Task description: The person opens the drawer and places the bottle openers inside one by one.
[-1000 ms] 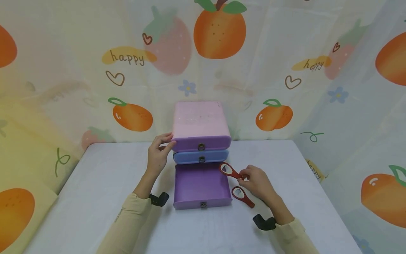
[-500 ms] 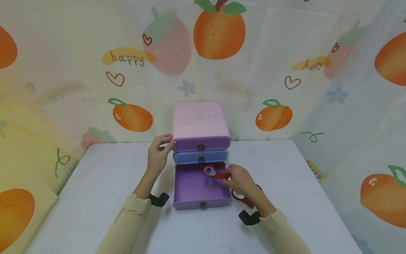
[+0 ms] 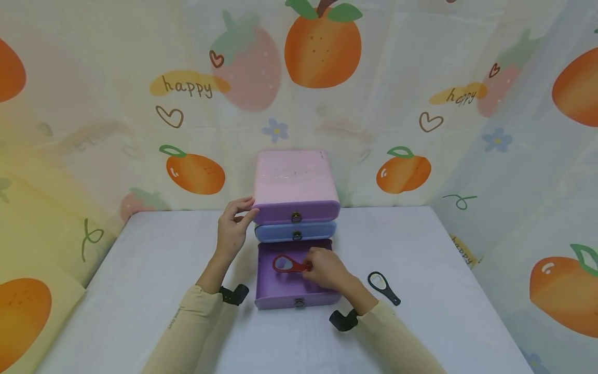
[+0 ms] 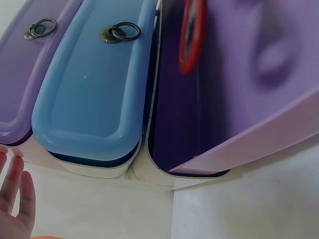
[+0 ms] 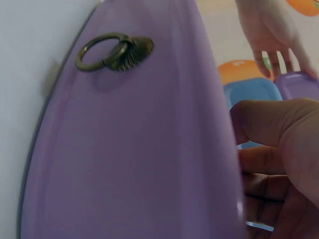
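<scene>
My right hand (image 3: 326,267) pinches the handle end of a red magnifying glass (image 3: 288,264), its lens pointing left. Both are over the pulled-out purple bottom drawer (image 3: 268,288) of a small pink drawer cabinet (image 3: 295,176). The left wrist view catches the red rim (image 4: 192,37) inside that drawer, near its back. My left hand (image 3: 231,228) rests against the cabinet's left front corner, by the top purple drawer (image 3: 275,213). Its fingertips (image 4: 19,152) touch there with fairly straight fingers. In the right wrist view, the bottom drawer's front hides what the right hand (image 5: 294,149) holds.
A black magnifying glass (image 3: 384,288) lies on the white tabletop (image 3: 434,270) right of the drawer. The blue middle drawer (image 3: 273,232) is closed, and the drawers carry ring pulls. A fruit-print cloth (image 3: 397,104) hangs right behind the cabinet.
My right hand has carried the red magnifying glass leftward from beside the drawer to over it. The black magnifying glass came into sight; another red one is now covered by the right arm. Left hand stays put.
</scene>
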`<state>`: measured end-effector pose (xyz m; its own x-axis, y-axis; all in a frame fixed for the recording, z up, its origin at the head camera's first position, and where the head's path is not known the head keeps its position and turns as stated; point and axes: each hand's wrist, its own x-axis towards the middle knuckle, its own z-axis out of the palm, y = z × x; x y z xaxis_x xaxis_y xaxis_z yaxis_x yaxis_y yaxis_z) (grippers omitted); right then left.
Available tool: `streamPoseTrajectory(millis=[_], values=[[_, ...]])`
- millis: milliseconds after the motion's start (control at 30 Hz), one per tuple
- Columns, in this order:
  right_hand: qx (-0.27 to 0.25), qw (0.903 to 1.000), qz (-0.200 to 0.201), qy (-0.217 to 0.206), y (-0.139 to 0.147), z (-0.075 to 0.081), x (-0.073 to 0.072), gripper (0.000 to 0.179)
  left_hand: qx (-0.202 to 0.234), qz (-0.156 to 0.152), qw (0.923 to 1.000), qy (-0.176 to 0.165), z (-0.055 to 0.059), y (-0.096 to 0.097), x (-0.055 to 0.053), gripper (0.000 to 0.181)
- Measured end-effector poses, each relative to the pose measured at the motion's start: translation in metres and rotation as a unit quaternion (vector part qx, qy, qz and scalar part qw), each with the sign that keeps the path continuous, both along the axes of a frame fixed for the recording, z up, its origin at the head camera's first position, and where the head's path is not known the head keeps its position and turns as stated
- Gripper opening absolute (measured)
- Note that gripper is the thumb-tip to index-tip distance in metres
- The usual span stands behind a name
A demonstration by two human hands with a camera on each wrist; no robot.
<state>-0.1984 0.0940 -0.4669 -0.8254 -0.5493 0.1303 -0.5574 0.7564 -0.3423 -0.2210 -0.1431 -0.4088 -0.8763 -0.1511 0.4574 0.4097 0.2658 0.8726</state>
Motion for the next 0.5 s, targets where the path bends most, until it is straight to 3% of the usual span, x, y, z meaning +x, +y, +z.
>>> streamPoseTrajectory(millis=[300, 500], values=[[0.031, 0.999, 0.031, -0.01, -0.015, -0.005, -0.002, 0.007, 0.004, 0.002, 1.0, 0.004, 0.0, 0.0, 0.0, 0.025], [0.072, 0.9936, 0.042, -0.077, -0.024, -0.009, -0.005, 0.015, 0.003, 0.002, 1.0, -0.002, 0.0, 0.0, 0.0, 0.025]])
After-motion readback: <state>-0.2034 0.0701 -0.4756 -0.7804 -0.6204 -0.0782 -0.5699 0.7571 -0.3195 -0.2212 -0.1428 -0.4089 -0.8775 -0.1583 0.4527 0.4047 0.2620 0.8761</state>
